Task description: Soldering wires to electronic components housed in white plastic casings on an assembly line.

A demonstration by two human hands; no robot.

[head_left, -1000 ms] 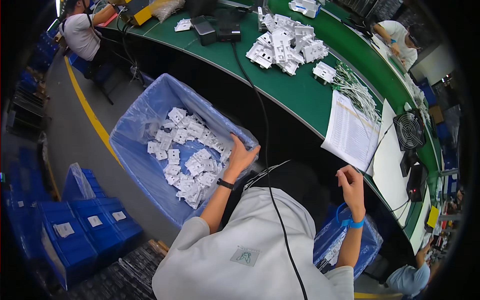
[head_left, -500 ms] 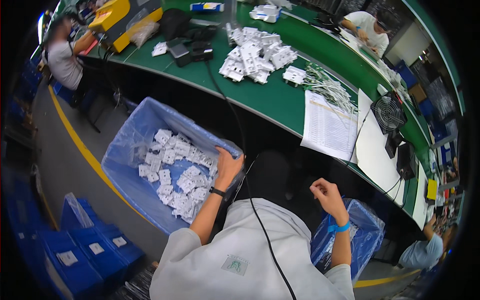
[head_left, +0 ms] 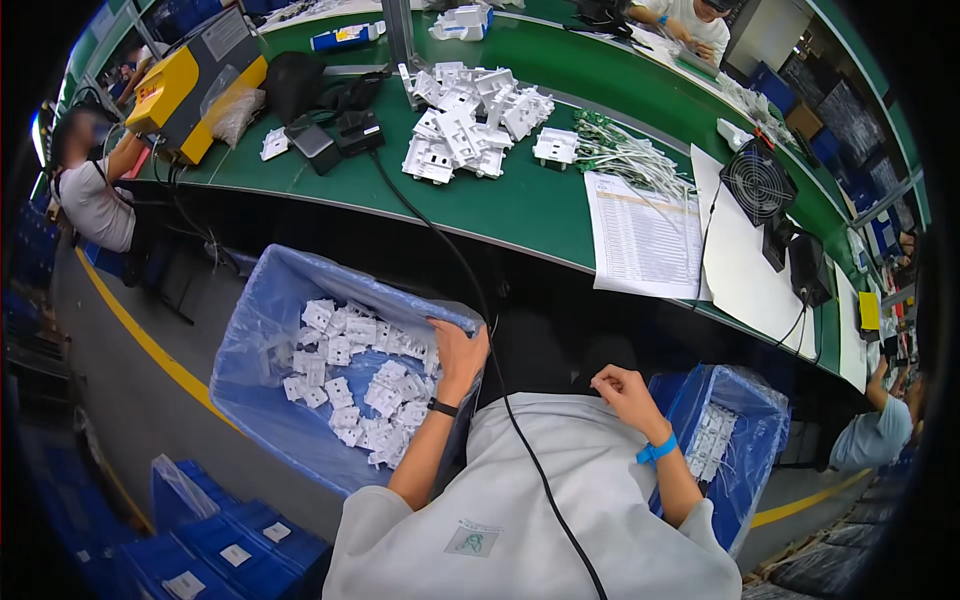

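Observation:
My left hand (head_left: pixel 460 357) grips the right-hand rim of a large blue bin (head_left: pixel 250 365) lined with clear plastic, its fingers hooked over the edge. Inside the bin lie many loose white plastic housings (head_left: pixel 385 390), mostly toward its right and middle. My right hand (head_left: pixel 634 402) hovers in front of my body with its fingers curled in; I see nothing between them. Close to its right stands a second blue bin (head_left: pixel 765 410), also plastic-lined, with white parts (head_left: pixel 712 440) inside.
On the green workbench (head_left: pixel 540 215) ahead lie a pile of white housings (head_left: pixel 470 120), green-and-white wires (head_left: pixel 630 150), a printed sheet (head_left: pixel 645 235) and a black fan (head_left: pixel 760 185). A black cable (head_left: pixel 470 270) hangs down across my front. Co-workers sit left, across and right.
My right hand has drawn left, toward my body and away from the right bin. My left hand stays on the large bin's rim. The whole view has shifted, showing more of the right bin.

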